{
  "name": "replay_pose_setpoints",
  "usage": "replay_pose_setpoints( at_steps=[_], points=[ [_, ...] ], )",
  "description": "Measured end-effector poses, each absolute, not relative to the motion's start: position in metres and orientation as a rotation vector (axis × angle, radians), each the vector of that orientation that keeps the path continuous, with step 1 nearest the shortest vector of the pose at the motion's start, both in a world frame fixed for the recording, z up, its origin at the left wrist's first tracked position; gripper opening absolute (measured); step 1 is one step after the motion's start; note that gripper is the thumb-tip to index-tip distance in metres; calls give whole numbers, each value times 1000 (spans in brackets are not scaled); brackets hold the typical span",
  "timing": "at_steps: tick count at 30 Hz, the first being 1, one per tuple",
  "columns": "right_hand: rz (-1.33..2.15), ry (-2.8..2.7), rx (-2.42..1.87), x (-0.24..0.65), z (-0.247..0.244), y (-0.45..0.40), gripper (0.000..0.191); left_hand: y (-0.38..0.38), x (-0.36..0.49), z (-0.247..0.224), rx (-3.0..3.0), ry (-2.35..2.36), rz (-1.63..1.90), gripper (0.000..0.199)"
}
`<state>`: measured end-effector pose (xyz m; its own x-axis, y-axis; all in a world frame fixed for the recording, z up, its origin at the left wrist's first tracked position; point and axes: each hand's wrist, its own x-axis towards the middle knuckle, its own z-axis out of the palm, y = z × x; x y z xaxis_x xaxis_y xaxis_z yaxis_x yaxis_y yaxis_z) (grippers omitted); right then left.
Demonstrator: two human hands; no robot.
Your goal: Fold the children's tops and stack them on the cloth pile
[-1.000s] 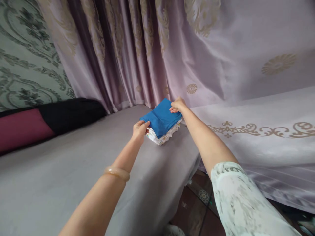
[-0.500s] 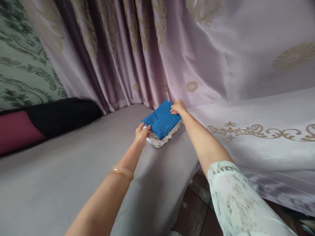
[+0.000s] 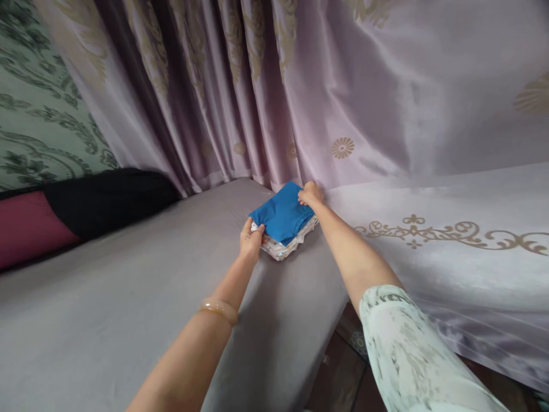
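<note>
Blue cloth (image 3: 282, 215) folded atop white cloths (image 3: 278, 252), frame centre; left hand (image 3: 250, 239), right hand (image 3: 312, 194) grip blue edges, not yet released.

Blue cloth (image 3: 281, 213), grey sheet (image 3: 128, 286), gold-patterned mauve curtain (image 3: 351, 109), dark-scrolled green wallpaper (image 3: 38, 117), black-and-maroon cushion (image 3: 103, 200)

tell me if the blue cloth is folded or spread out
Folded: the blue cloth forms a compact packet, with layered edges showing at its near right side, atop the whitish cloth stack.
</note>
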<state>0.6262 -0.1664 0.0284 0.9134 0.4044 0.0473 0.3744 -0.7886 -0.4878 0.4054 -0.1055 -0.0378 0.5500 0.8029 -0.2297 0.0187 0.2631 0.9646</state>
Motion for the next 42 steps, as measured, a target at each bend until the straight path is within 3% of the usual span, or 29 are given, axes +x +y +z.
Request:
replay_pose_setpoints(
  at_steps=[8,14,17,27,31,33,39,42],
  points=[
    [-96,-605,-2674,612,7,-167,32,-115,406,-47,1278,815,730,79],
    [-140,-719,-2714,602,-7,-168,39,-111,410,-60,1468,803,695,39],
    [-174,-719,-2746,600,-13,-167,39,-112,409,-58,1578,825,720,34],
    [34,-756,-2819,606,-4,-164,39,-128,397,-43,1849,873,577,72],
    [-317,-909,-2759,601,-6,-172,39,-127,397,-47,1874,826,547,83],
    [-391,-970,-2748,598,-14,-177,43,-127,397,-51,1891,814,554,86],
    [-62,-941,-2821,603,-25,-183,51,-129,395,-57,1926,799,569,84],
    [-56,-954,-2814,598,-14,-176,53,-130,395,-57,1970,806,568,83]
  ],
)
